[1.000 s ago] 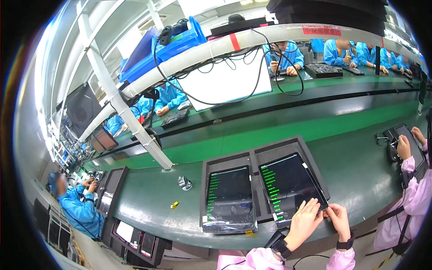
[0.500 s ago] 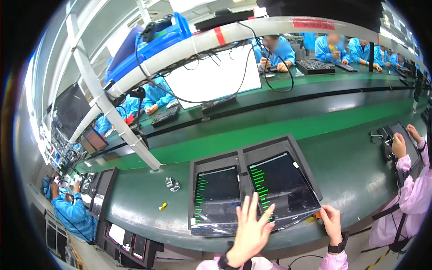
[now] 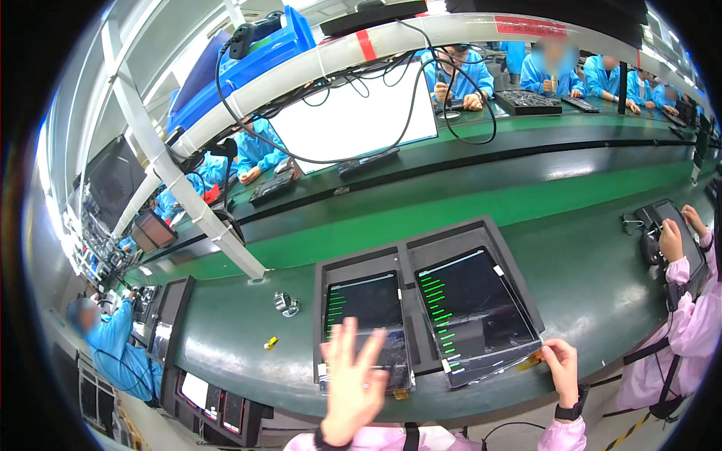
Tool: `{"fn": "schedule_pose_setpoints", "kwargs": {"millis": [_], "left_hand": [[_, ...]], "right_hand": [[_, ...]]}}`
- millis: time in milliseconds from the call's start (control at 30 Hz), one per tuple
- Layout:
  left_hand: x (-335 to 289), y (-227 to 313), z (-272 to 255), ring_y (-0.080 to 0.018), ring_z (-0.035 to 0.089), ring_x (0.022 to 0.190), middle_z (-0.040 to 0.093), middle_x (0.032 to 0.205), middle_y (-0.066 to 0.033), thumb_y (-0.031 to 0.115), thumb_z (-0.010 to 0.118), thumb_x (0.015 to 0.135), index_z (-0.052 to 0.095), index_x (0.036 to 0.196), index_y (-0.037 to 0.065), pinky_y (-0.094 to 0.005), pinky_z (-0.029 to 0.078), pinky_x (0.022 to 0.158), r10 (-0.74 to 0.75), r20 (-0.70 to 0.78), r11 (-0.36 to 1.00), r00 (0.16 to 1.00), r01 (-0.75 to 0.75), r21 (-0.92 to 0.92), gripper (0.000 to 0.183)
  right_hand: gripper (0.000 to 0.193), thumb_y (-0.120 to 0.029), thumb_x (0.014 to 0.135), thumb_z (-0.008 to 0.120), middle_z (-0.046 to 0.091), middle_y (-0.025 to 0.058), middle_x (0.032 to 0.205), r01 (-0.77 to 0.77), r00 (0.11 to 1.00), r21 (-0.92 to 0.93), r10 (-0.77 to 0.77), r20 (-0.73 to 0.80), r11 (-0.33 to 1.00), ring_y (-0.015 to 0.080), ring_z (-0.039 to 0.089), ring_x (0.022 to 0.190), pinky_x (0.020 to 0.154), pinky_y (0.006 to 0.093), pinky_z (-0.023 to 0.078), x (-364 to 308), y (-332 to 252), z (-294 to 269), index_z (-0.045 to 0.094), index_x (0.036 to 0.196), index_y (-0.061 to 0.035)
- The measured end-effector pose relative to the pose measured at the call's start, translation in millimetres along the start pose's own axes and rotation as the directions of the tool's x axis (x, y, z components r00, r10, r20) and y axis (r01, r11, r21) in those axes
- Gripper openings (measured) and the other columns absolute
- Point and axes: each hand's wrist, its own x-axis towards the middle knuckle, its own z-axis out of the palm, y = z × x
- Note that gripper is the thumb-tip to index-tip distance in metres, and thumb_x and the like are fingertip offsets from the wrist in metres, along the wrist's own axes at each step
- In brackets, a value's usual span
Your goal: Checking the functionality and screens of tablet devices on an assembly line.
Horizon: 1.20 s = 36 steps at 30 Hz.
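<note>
Two dark display panels lie side by side in a black two-bay tray, each with green bars down its left side. My left hand (image 3: 353,391) is open, fingers spread, over the lower part of the left display panel (image 3: 365,297), hiding some of it. Whether it touches the glass, I cannot tell. At the lower right corner of the right display panel (image 3: 477,301), the thumb and fingers of my right hand (image 3: 562,372) are pinched on the edge. Clear film shows along that panel's lower edge, and an orange tab (image 3: 530,361) sits by my fingertips.
On the green bench left of the tray (image 3: 361,264) are a shiny metal part (image 3: 286,304) and a small yellow piece (image 3: 271,343). A white post (image 3: 192,203) rises behind. A pink-sleeved co-worker (image 3: 681,323) handles a dark panel at right; a blue-clad person (image 3: 124,346) works at left.
My left hand has moved left, from over the right display panel's lower edge to over the left panel. My right hand stays at the right panel's corner.
</note>
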Motion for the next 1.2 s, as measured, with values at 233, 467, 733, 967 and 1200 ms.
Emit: {"fn": "schedule_pose_setpoints", "kwargs": {"millis": [233, 467, 733, 967, 1200], "left_hand": [[-55, -102, -22, -0.0302, 0.036, 0.130, 0.038, 0.138, -0.0228, 0.040, 0.020, 0.100, 0.035, 0.135, -0.002, -0.0352, 0.025, 0.107, -0.440, 0.056, 0.816, 0.896, 0.425, -0.391, 0.057], [-83, -108, 21, -0.0296, 0.040, 0.126, 0.042, 0.134, -0.0249, 0.036, 0.023, 0.100, 0.031, 0.136, -0.005, -0.0329, 0.031, 0.103, -0.545, 0.104, 0.667, 0.832, 0.505, -0.547, 0.055], [-78, -96, 23, -0.0297, 0.058, 0.104, 0.061, 0.110, -0.0231, 0.033, 0.028, 0.100, 0.048, 0.125, -0.004, -0.0342, 0.042, 0.089, -0.591, -0.089, 0.695, 0.802, 0.449, -0.562, 0.049], [-114, -132, 15, -0.0272, 0.059, 0.100, 0.062, 0.107, -0.0221, 0.025, 0.029, 0.100, 0.053, 0.116, -0.008, -0.0355, 0.042, 0.090, -0.606, -0.094, 0.634, 0.790, 0.408, -0.656, 0.044], [-110, -164, -35, -0.0235, 0.064, 0.090, 0.063, 0.105, -0.0209, 0.019, 0.032, 0.099, 0.058, 0.109, -0.007, -0.0319, 0.047, 0.080, -0.474, 0.048, 0.779, 0.879, 0.444, -0.444, 0.038]], "right_hand": [[0.034, -0.017, 0.092, 0.048, 0.057, 0.0096, 0.111, 0.090, 0.985, 0.007, -0.088, -0.146, 0.996, 0.0172, 0.054, 0.102, 0.089, 0.0308, 0.041, 16, -7, 2, 0.048, 0.122, -0.0014], [0.058, -0.044, 0.097, 0.028, 0.037, 0.0106, 0.142, 0.050, 0.999, -0.032, -0.050, 0.022, 0.998, 0.0218, 0.032, 0.133, 0.108, 0.0369, 0.022, 28, -9, 20, 0.030, 0.141, -0.0061], [0.056, -0.041, 0.099, 0.022, 0.043, 0.0096, 0.138, 0.031, 0.996, -0.156, -0.043, -0.074, 0.987, 0.0202, 0.036, 0.128, 0.104, 0.0296, 0.025, 9, -20, 43, 0.041, 0.135, -0.0023], [0.056, -0.039, 0.099, 0.027, 0.054, 0.0141, 0.124, -0.050, 0.989, -0.146, 0.028, -0.146, 0.988, 0.0221, 0.048, 0.117, 0.098, 0.0324, 0.035, -58, -32, 41, 0.050, 0.124, 0.0050], [0.028, -0.014, 0.093, 0.044, 0.064, 0.0099, 0.076, 0.313, 0.948, -0.544, -0.296, 0.122, 0.778, 0.0187, 0.061, 0.075, 0.069, 0.0298, 0.047, 17, -82, 23, 0.063, 0.082, 0.0035]]}}
